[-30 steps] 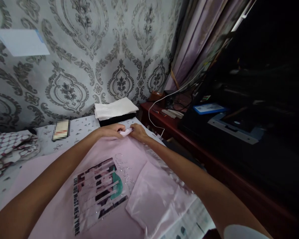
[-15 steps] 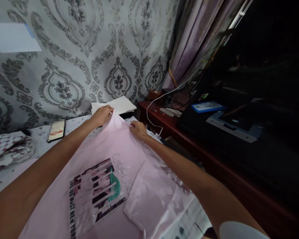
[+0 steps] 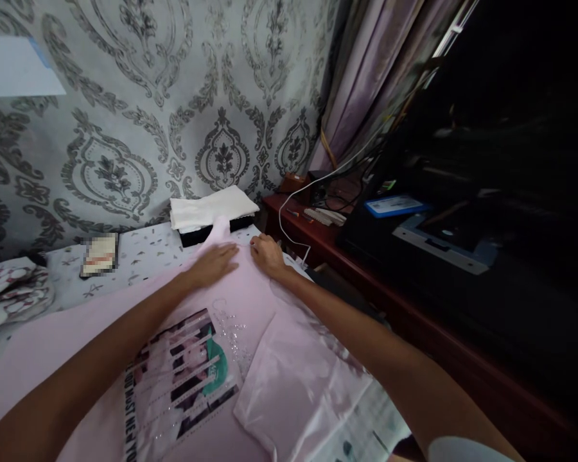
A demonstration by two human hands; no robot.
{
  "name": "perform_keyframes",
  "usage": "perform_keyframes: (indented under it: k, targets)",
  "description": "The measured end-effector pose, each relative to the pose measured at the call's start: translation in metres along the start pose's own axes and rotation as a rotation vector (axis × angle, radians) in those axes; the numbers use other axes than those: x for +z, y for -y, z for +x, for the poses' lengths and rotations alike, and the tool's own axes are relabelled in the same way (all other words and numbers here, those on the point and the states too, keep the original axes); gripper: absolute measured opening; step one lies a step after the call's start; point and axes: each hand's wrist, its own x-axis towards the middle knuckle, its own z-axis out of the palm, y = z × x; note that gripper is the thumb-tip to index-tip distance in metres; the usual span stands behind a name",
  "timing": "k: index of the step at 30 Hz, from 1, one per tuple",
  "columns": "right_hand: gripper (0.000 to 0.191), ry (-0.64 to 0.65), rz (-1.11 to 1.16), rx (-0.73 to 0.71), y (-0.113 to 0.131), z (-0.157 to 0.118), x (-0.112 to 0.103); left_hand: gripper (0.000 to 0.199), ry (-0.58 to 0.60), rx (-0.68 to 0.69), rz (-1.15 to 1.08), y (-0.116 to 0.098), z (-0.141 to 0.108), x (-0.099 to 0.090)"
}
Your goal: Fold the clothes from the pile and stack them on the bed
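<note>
A pink T-shirt (image 3: 255, 301) with a printed picture and glittery lettering is spread over a patterned sheet (image 3: 144, 250). One sleeve lies turned toward the lower right. My left hand (image 3: 216, 263) rests flat on the shirt just below its neckline, fingers stretched out. To its right, my right hand (image 3: 268, 255) has its fingers bent together on the shirt's edge at the neckline. Beyond both hands a tip of pink cloth stands up in front of a folded white cloth (image 3: 212, 208), which lies on a black box-like object (image 3: 195, 237).
On the left are a phone-like object (image 3: 100, 255), partly blurred out, and a crumpled patterned cloth (image 3: 14, 292). At the right stands a reddish-brown wooden cabinet (image 3: 313, 234) with a white cable (image 3: 282, 218) and a large dark screen (image 3: 501, 160). A patterned wall closes off the back.
My left hand has let go of the raised neckline and come down flat onto the shirt, nearer my right hand. The cloth there has dropped lower. My right hand keeps its place on the edge.
</note>
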Motion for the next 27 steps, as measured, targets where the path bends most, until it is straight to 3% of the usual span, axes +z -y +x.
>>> perform_keyframes:
  k: [4, 7, 12, 17, 22, 24, 27]
  targets:
    - [0.031, -0.031, 0.089, 0.038, -0.006, 0.006, 0.001, 0.058, 0.001, -0.148, 0.044, 0.021, 0.014, -0.010]
    - [0.038, -0.080, 0.208, 0.104, -0.016, 0.012, -0.002, 0.052, -0.053, -0.115, 0.041, 0.009, 0.011, -0.012]
    - [0.048, -0.171, 0.396, 0.149, -0.035, 0.001, -0.014, 0.043, -0.049, 0.117, -0.022, -0.024, 0.011, -0.002]
    - [0.044, -0.195, 0.476, 0.101, -0.038, -0.041, -0.024, 0.050, -0.009, 0.005, -0.023, -0.024, 0.040, 0.008]
    - [0.031, -0.062, 0.228, -0.311, -0.029, -0.083, -0.028, 0.044, -0.103, -0.033, -0.122, -0.012, 0.054, 0.003]
    - [0.034, -0.033, 0.096, -0.275, -0.028, -0.088, -0.029, 0.043, -0.136, -0.092, -0.119, -0.006, 0.057, -0.004]
    - [0.039, -0.015, 0.011, -0.065, -0.031, -0.082, -0.030, 0.036, -0.136, -0.144, -0.086, -0.001, 0.062, -0.015]
